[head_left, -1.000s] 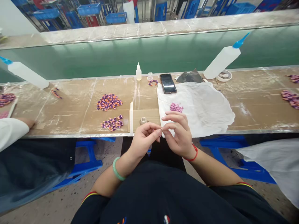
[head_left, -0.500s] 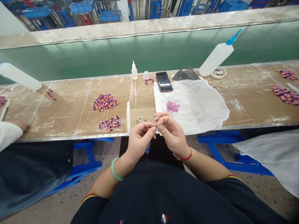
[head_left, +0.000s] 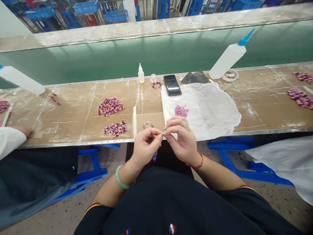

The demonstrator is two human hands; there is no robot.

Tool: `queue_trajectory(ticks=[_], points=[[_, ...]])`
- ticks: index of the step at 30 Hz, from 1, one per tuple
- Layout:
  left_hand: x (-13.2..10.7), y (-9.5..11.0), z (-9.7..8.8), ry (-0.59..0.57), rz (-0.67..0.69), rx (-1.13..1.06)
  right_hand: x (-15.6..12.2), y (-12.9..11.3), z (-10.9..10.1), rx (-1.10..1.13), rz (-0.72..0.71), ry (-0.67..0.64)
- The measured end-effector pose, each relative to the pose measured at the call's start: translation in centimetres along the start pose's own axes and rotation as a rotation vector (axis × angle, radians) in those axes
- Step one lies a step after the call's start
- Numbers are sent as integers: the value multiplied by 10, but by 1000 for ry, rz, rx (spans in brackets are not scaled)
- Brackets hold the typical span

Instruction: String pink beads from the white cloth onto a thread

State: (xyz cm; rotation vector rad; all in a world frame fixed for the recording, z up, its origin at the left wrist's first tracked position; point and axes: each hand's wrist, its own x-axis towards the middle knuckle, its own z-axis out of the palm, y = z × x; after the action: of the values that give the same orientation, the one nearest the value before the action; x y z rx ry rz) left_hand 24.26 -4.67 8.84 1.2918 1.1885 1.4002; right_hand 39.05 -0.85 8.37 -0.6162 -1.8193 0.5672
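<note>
Our brown-topped table (head_left: 73, 125) runs right across, with a white cloth (head_left: 210, 107) at 2 o'clock from our hands. Our left hand (head_left: 146, 146) and right hand (head_left: 182, 140) meet tip to tip over the near edge. The bigger purple-and-orange pile (head_left: 111, 107) sits at 10 o'clock, the pink bits (head_left: 181, 111) at 1. Tiniest is an orange piece (head_left: 155, 135), nipped by our left thumb and fingers, at 9 o'clock from where the tips meet. Our right fingertips bunch close; we can't tell if they've got anything.
</note>
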Motion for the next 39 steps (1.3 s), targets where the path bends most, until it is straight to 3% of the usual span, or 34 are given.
queue_trajectory(ticks=[13, 17, 23, 28, 39], points=[[1, -9, 3, 45, -125, -160, 4, 1, -1, -9, -48, 7], [2, -13, 4, 62, -133, -187, 1, 2, 0, 41, 25, 9], [2, -2, 2, 75, -61, 44, 4, 1, -7, 78, 180, -73], [2, 4, -4, 10, 67, 257, 12, 2, -16, 35, 166, -242], [6, 5, -15, -113, 82, 346, 12, 5, -17, 34, 181, -325]])
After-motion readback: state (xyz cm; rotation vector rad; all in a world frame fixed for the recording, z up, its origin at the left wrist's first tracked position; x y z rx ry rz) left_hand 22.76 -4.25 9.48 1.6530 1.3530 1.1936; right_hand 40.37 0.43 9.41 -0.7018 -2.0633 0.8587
